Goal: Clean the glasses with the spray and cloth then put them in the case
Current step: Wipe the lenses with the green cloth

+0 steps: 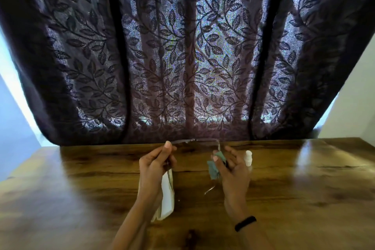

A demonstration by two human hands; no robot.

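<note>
This looks like a room in a home. A dark purple curtain (182,57) woven with a leaf pattern hangs over a bright window, daylight glowing through the thin cloth. Below it runs a wood-grain counter (304,189) with a glossy finish, and plain pale walls (355,97) stand at either side.

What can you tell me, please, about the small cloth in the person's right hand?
The small grey-green cleaning cloth looks soft and thin, folded or bunched. The right hand pinches it between thumb and fingers, wrapped around the right end of the thin-framed glasses, above the wooden table. Its lower part hangs loose. The left hand does not touch it.
</note>
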